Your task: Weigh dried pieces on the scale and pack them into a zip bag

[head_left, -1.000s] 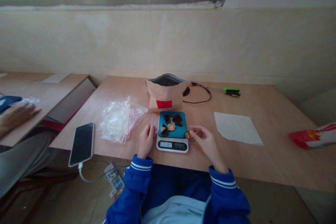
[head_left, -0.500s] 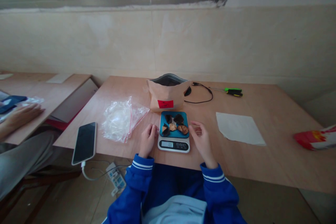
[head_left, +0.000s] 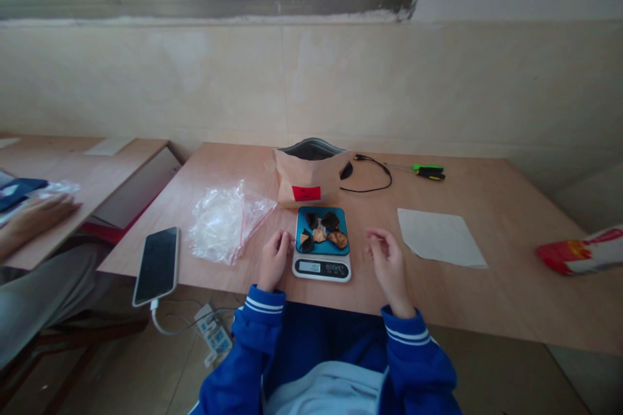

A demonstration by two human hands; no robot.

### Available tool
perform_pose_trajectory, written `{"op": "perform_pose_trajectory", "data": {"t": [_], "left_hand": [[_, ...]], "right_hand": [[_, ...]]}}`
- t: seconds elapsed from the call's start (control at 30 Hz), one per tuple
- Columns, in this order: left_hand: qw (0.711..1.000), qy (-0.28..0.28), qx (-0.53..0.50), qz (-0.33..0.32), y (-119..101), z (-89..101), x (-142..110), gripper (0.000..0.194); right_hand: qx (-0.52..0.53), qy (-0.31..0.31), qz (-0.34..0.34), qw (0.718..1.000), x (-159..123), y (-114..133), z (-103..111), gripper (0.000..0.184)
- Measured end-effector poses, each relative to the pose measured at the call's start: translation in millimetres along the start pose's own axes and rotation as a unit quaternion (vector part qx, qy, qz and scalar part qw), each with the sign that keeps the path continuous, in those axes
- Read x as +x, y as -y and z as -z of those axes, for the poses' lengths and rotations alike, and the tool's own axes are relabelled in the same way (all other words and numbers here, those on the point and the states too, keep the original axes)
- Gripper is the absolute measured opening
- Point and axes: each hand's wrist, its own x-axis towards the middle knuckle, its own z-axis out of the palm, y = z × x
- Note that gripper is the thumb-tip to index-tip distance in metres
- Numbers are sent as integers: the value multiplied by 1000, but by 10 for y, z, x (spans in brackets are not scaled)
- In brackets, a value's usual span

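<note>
A small kitchen scale [head_left: 322,269] with a blue platform lies before me, its display lit with small digits. On the platform are several dark and tan dried pieces [head_left: 331,221], like broken mushroom or fungus. My left hand [head_left: 275,258] rests on the table just left of the scale, fingers curled in and nothing visible in them. Right of the scale, apart from it, my right hand [head_left: 388,266] has loosely bent fingers with gaps between them and holds nothing. Behind the scale stands an open kraft paper pouch [head_left: 311,172] with a red label; its contents are hidden.
Left lie clear zip bags [head_left: 217,224] and a charging phone [head_left: 156,266] overhanging the table edge. A black cable [head_left: 384,168], screwdrivers [head_left: 429,172], a white paper sheet [head_left: 440,238] and a red-white packet [head_left: 579,251] lie to the right. Another person's hand [head_left: 46,211] rests at the neighbouring table.
My right hand has moved right, away from the scale's edge. My left hand and the pieces on the scale stay as they were. The view has shifted slightly.
</note>
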Motion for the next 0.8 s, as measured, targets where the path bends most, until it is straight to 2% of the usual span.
{"op": "perform_pose_trajectory", "data": {"t": [0.1, 0.17, 0.27, 0.33, 0.43, 0.53, 0.7, 0.77, 0.8], "left_hand": [[1000, 1, -5, 0, 6, -2, 0, 36], [1000, 3, -7, 0, 13, -5, 2, 36], [1000, 3, -10, 2, 14, -9, 7, 36], [1000, 1, -12, 5, 9, -9, 9, 36], [1000, 1, -16, 5, 5, -5, 8, 36], [1000, 0, -17, 0, 18, -5, 9, 37], [1000, -5, -22, 1, 42, -10, 18, 37], [1000, -1, -26, 4, 37, -11, 18, 37], [1000, 1, -28, 3, 31, -11, 17, 37]], "right_hand": [[12, -8, 18, 1000, 7, 125, -33, 28], [19, -2, 55, 998, 59, 300, -86, 25], [19, 36, 147, 988, 220, 751, -211, 19], [-5, 66, 232, 971, 377, 1119, -311, 18], [-74, 137, 330, 931, 665, 1595, -478, 24], [-155, 231, 380, 882, 976, 1851, -658, 28], [-309, 384, 354, 795, 1403, 1910, -897, 33], [-354, 448, 330, 752, 1508, 1871, -970, 29], [-371, 456, 328, 740, 1544, 1841, -1010, 23]]}}
